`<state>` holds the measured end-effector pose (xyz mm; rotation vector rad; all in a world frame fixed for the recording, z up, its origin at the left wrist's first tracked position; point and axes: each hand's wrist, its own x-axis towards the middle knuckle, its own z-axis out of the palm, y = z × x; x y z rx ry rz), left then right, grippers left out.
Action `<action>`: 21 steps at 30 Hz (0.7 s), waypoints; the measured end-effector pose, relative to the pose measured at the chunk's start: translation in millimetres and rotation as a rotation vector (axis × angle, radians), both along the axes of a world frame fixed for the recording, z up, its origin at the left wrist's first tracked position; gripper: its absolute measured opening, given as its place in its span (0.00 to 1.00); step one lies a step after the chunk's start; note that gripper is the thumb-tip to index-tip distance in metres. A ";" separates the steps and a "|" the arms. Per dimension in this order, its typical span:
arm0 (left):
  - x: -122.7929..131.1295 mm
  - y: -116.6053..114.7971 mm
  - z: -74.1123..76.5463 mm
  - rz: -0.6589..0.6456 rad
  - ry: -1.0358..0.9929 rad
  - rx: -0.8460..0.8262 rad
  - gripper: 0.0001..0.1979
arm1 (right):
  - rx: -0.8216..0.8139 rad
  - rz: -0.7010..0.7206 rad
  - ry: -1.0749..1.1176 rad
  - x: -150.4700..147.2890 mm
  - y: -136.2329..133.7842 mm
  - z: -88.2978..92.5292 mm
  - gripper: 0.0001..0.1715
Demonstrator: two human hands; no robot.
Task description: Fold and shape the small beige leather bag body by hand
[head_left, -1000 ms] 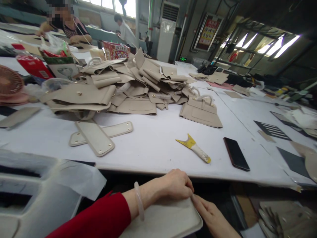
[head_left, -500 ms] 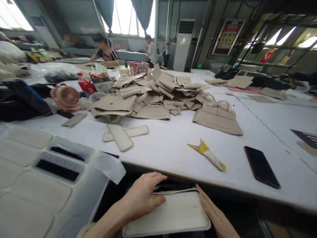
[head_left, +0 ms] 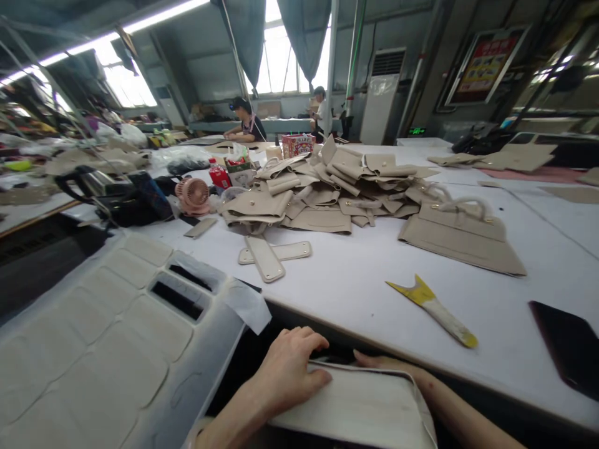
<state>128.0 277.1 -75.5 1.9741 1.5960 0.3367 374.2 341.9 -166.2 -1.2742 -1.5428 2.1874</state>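
Observation:
In front of me at the table's near edge is a cream bag piece [head_left: 360, 402] with a flat, rounded rectangular panel facing up and a raised edge around it. My left hand [head_left: 297, 358] grips its far left edge, thumb on the panel and fingers curled over the rim. My right hand [head_left: 381, 362] reaches along the far side, pressed against the wall of the piece; most of its fingers are hidden behind the rim. The lower part of the piece falls outside the view.
Flat cream panels [head_left: 135, 355] lie on a plastic sheet at left. Two crossed straps [head_left: 265, 259], a yellow-ended spatula [head_left: 440, 312] and a phone [head_left: 568, 346] lie on the white table [head_left: 337, 280]. Beyond them are piled beige bag parts [head_left: 322, 193], a pink fan [head_left: 193, 195] and two people.
My right hand has moved from the right edge of the bag piece to its far side. The piece shows more of its right wall, and the view has swung left.

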 end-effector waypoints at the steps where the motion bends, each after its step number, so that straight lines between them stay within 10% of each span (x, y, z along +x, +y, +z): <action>1: -3.8 0.0 0.5 0.008 0.005 -0.022 0.17 | 0.007 0.066 0.006 -3.3 6.7 8.3 0.36; 7: -16.1 4.8 -7.0 0.036 -0.051 -0.128 0.16 | 0.532 0.456 -0.063 -13.9 13.4 81.0 0.20; 11: -16.6 10.3 -12.0 -0.001 -0.058 -0.152 0.17 | 0.880 0.515 -0.210 -28.3 -0.6 86.0 0.20; 21: -14.0 11.2 -7.8 -0.096 0.007 -0.157 0.19 | 0.488 0.404 -0.188 -20.7 20.6 62.8 0.23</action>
